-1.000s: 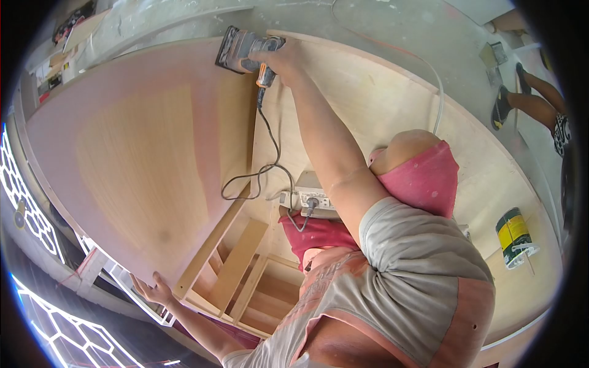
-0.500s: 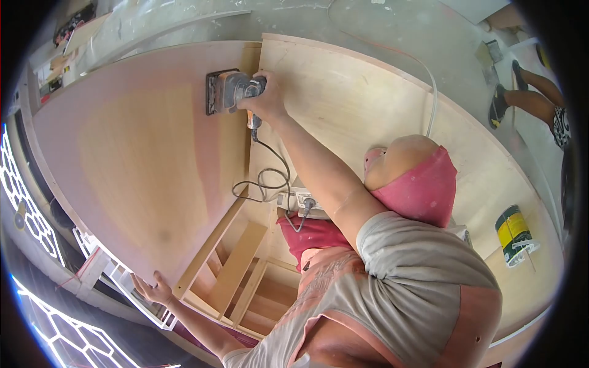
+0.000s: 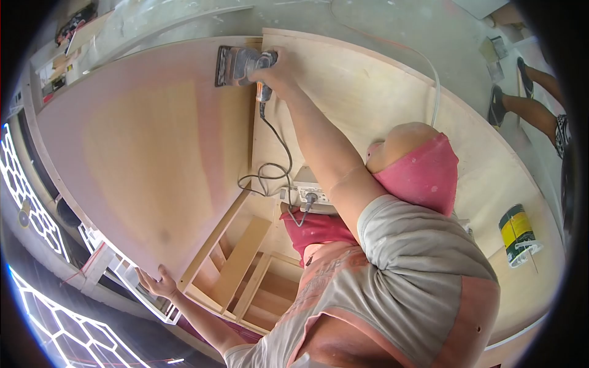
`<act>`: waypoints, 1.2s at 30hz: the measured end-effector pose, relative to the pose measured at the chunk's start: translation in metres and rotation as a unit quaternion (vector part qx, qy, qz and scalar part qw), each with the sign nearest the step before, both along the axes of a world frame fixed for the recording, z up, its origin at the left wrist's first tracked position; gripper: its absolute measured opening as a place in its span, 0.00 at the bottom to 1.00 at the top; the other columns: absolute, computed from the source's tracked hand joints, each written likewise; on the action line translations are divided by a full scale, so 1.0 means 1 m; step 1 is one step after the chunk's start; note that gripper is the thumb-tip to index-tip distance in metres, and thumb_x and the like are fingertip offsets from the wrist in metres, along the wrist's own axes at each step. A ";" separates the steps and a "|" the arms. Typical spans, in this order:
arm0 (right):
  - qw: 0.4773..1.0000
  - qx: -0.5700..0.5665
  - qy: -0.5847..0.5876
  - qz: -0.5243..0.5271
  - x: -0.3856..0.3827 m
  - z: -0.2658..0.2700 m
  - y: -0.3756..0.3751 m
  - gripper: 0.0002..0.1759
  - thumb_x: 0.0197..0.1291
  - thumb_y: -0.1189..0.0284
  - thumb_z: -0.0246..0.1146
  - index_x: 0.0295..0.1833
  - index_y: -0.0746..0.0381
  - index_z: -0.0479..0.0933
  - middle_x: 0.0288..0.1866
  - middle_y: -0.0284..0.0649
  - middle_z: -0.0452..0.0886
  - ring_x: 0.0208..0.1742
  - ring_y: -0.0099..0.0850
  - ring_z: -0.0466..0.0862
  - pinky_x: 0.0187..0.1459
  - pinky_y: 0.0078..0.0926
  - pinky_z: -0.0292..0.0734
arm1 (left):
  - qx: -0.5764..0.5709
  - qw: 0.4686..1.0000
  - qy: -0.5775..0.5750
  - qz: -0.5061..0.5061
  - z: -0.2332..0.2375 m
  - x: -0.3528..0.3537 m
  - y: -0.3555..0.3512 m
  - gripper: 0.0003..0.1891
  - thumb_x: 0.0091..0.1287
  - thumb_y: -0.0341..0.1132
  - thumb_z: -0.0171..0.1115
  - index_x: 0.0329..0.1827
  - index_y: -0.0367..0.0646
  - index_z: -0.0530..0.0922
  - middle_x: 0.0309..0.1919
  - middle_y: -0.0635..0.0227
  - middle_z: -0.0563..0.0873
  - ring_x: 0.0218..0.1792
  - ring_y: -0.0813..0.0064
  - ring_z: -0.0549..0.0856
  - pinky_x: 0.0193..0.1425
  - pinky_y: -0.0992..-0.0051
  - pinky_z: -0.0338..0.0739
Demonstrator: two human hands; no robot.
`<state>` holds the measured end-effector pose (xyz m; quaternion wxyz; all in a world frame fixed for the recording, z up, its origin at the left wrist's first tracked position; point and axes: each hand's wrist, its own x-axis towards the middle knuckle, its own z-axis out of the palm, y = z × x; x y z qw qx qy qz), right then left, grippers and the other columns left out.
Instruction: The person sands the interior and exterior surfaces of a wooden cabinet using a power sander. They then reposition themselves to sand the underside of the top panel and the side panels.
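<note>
Near the far right corner of a large wooden panel [image 3: 141,141], my right hand [image 3: 274,72] grips an orange and grey power sander [image 3: 236,66]. The sander's flat dark pad is turned towards the panel; whether it touches is hard to tell. From the sander a dark cord [image 3: 283,144] loops down to a white power strip [image 3: 313,195] between my legs. My left hand [image 3: 158,283] is at the panel's near left edge, its fingers spread and nothing held in it. The panel surface has a pale yellowish middle and pinkish bands.
Open wooden compartments [image 3: 245,276] lie below the panel. A light wooden board [image 3: 343,80] extends under my right arm and legs. On its right part is a green and yellow can [image 3: 516,230]. Another person's legs [image 3: 531,110] show at the upper right. A pale hose [image 3: 437,92] crosses the board's edge.
My right hand and the sander have moved up and slightly right in view, towards the panel's far edge. My left hand has shifted only slightly in view.
</note>
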<state>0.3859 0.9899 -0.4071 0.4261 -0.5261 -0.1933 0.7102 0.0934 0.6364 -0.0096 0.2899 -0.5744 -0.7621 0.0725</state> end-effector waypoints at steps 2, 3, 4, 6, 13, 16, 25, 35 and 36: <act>0.997 0.028 -0.033 0.057 0.004 0.001 -0.010 0.43 0.24 0.76 0.73 0.55 0.64 0.65 0.45 0.43 0.73 0.45 0.33 0.76 0.44 0.29 0.76 | -0.005 1.000 0.007 0.006 0.002 0.001 0.000 0.38 0.57 0.65 0.57 0.57 0.40 0.76 0.58 0.49 0.74 0.58 0.54 0.75 0.52 0.61 0.76; 0.997 0.027 -0.035 0.057 0.003 -0.002 -0.016 0.43 0.24 0.76 0.73 0.55 0.64 0.65 0.45 0.43 0.73 0.45 0.33 0.76 0.44 0.29 0.76 | -0.013 1.000 0.015 0.012 0.002 0.000 0.001 0.38 0.57 0.65 0.57 0.57 0.40 0.76 0.57 0.49 0.75 0.58 0.54 0.75 0.52 0.61 0.76; 0.995 0.056 -0.058 0.062 0.000 -0.004 -0.023 0.43 0.23 0.76 0.73 0.54 0.63 0.66 0.45 0.42 0.73 0.45 0.33 0.76 0.44 0.29 0.76 | -0.015 1.000 0.013 0.013 0.001 0.000 0.001 0.38 0.57 0.65 0.57 0.57 0.40 0.76 0.57 0.49 0.75 0.58 0.54 0.75 0.52 0.61 0.76; 0.991 0.084 -0.078 0.070 -0.004 -0.005 -0.028 0.43 0.22 0.77 0.72 0.54 0.62 0.66 0.45 0.42 0.73 0.44 0.33 0.76 0.43 0.29 0.76 | -0.009 0.999 -0.012 0.034 0.005 0.000 -0.001 0.38 0.57 0.64 0.59 0.59 0.39 0.75 0.58 0.53 0.75 0.59 0.57 0.74 0.59 0.60 0.73; 0.992 0.072 -0.065 0.083 0.008 -0.003 -0.001 0.40 0.20 0.74 0.72 0.50 0.60 0.68 0.43 0.43 0.75 0.44 0.36 0.77 0.45 0.30 0.76 | -0.010 0.999 -0.023 0.025 0.005 0.002 0.004 0.38 0.57 0.63 0.60 0.59 0.38 0.74 0.58 0.52 0.75 0.59 0.56 0.73 0.59 0.60 0.72; 0.990 0.088 -0.071 0.084 0.011 -0.001 -0.001 0.40 0.18 0.72 0.72 0.49 0.59 0.69 0.43 0.44 0.76 0.46 0.39 0.78 0.47 0.31 0.75 | -0.023 1.000 -0.013 0.013 0.009 -0.002 0.007 0.37 0.58 0.61 0.60 0.59 0.37 0.74 0.58 0.51 0.75 0.59 0.56 0.74 0.59 0.59 0.72; 0.984 0.119 -0.104 0.082 0.001 -0.004 -0.007 0.40 0.23 0.77 0.71 0.52 0.58 0.67 0.44 0.43 0.73 0.45 0.36 0.76 0.45 0.30 0.75 | -0.009 0.999 -0.033 0.029 0.011 -0.005 0.009 0.38 0.57 0.63 0.59 0.57 0.35 0.75 0.57 0.49 0.75 0.58 0.55 0.74 0.59 0.59 0.72; 0.980 0.098 -0.118 0.127 0.003 0.004 -0.013 0.41 0.23 0.74 0.72 0.53 0.58 0.67 0.46 0.43 0.73 0.48 0.36 0.76 0.49 0.30 0.74 | -0.015 0.998 -0.023 0.053 0.020 -0.024 0.005 0.41 0.56 0.67 0.57 0.58 0.36 0.75 0.56 0.49 0.75 0.57 0.54 0.75 0.56 0.58 0.73; 0.980 0.098 -0.119 0.126 0.002 0.007 -0.015 0.41 0.23 0.74 0.72 0.53 0.58 0.67 0.46 0.43 0.73 0.48 0.36 0.76 0.49 0.30 0.74 | -0.018 0.998 -0.022 0.056 0.021 -0.024 0.006 0.41 0.56 0.67 0.56 0.58 0.35 0.75 0.56 0.49 0.75 0.57 0.54 0.75 0.56 0.58 0.73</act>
